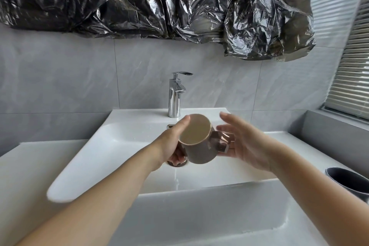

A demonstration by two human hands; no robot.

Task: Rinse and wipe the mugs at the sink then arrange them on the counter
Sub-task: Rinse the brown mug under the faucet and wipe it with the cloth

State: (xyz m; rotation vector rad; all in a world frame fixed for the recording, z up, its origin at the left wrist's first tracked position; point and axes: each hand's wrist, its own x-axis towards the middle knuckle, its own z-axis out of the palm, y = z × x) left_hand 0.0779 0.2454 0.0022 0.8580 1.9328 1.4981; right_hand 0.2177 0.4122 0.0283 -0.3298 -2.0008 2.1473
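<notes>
At frame centre the left hand [169,144] grips the tilted grey-brown mug [196,140] over the basin [119,142]. The right hand [245,146] hovers beside the mug's handle, fingers [226,118] spread, holding nothing. Held one-handed and possibly wet, the mug could slip and chip.

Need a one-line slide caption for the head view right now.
Left hand holds a brown mug tilted over the sink, right hand open at its handle.

mug [199,147]: taupe, cream inside (copper handle) | sink [123,138]: white | faucet [175,96]: chrome
</notes>
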